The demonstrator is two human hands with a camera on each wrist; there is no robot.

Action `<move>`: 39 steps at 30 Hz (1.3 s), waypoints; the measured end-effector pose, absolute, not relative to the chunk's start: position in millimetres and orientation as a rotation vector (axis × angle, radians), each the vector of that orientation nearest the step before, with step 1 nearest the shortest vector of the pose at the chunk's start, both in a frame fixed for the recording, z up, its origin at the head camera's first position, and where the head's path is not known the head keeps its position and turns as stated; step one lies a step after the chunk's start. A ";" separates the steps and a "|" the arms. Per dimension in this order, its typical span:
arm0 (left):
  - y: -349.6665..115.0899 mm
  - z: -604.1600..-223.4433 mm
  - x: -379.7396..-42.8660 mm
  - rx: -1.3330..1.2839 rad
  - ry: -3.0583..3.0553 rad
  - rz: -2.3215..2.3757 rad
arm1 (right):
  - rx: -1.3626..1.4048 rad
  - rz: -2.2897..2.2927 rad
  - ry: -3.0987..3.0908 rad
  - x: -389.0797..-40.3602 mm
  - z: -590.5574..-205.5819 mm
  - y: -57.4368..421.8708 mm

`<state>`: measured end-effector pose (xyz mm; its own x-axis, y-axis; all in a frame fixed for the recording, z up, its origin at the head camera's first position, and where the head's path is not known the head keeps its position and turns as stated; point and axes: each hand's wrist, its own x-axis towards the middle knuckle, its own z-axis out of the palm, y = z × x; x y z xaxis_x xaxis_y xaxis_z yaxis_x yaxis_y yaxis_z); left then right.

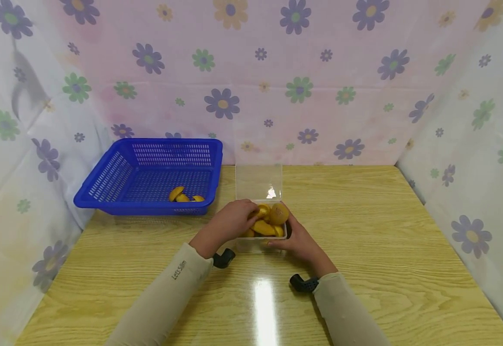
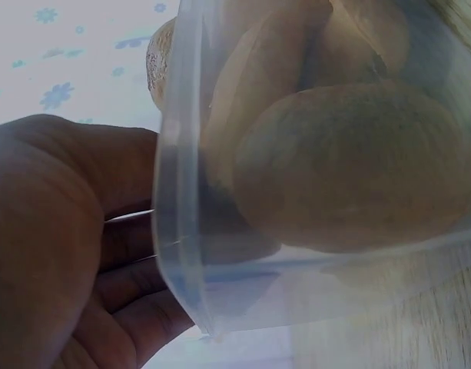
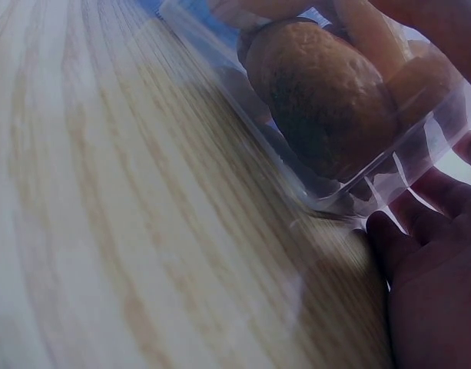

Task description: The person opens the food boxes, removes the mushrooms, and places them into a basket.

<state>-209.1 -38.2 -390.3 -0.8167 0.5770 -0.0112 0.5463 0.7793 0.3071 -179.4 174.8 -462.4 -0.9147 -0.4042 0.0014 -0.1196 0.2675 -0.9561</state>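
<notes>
While the right hand [image 1: 299,239], spread wide, holds the clear box [image 1: 256,238] at three o'clock, the left hand [image 1: 235,217], grip unclear, should settle yellow pieces [image 1: 263,228] gently.

Worktop [image 1: 385,240], directly before you; cloth backdrop [image 1: 251,115] behind it, cloth also along your left and right. Basket [image 1: 147,207], to your back left, near the backdrop. Basket mushrooms [image 1: 182,197], inside, gathered at the front right corner. Box [image 1: 257,238], on the worktop ahead of you, right of the basket and nearer to you, apart from it. Lid [image 1: 256,180], behind the box, at its rear edge. Box mushrooms [image 1: 262,227], together inside. Your left hand [image 1: 232,220], at the box's left side, fingers over its contents. Your right hand [image 1: 298,238], at its right side, thumb before the front wall.
</notes>
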 end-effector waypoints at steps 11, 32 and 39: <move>-40.1 -394.1 -207.0 0.972 2.913 0.480 | -0.452 -1.653 2.335 -176.9 -459.9 173.5; -47.6 -388.3 -204.9 1.063 2.998 0.556 | -0.456 -1.664 2.313 -176.8 -461.3 173.6; -53.3 -382.5 -203.2 1.022 2.995 0.659 | -0.442 -1.685 2.279 -177.6 -464.5 174.5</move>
<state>-203.2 -53.3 -382.5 -0.7964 0.5662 0.2124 0.6031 0.7175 0.3485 -177.6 174.5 -464.5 -0.9162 -0.3991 -0.0367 -0.0819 0.2760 -0.9577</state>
